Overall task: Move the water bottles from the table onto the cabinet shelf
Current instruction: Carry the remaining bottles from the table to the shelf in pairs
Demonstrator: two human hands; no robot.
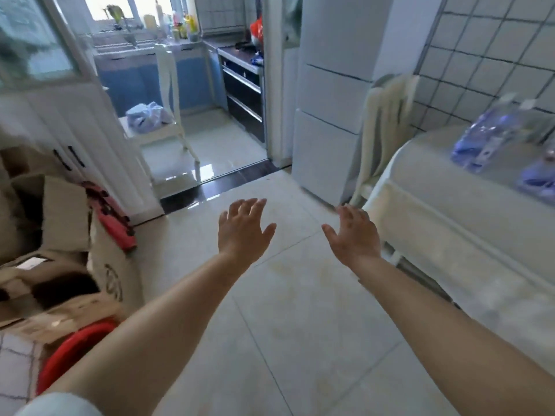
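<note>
Clear water bottles with blue labels (492, 132) lie blurred on the white-covered table (444, 211) at the right; a further blue-labelled one (537, 178) shows at the right edge. My left hand (243, 229) and my right hand (354, 235) are stretched out over the floor, fingers spread, holding nothing. Both hands are left of the table and well short of the bottles. A white cabinet with dark handles (90, 145) stands at the left; its shelf is not visible.
Cardboard boxes (63, 217), a red item (114, 217) and a red hoop (75, 346) crowd the left. A white fridge (333, 94) and a draped chair (387, 121) stand beside the table. A doorway ahead opens onto a kitchen with a white chair (168, 94).
</note>
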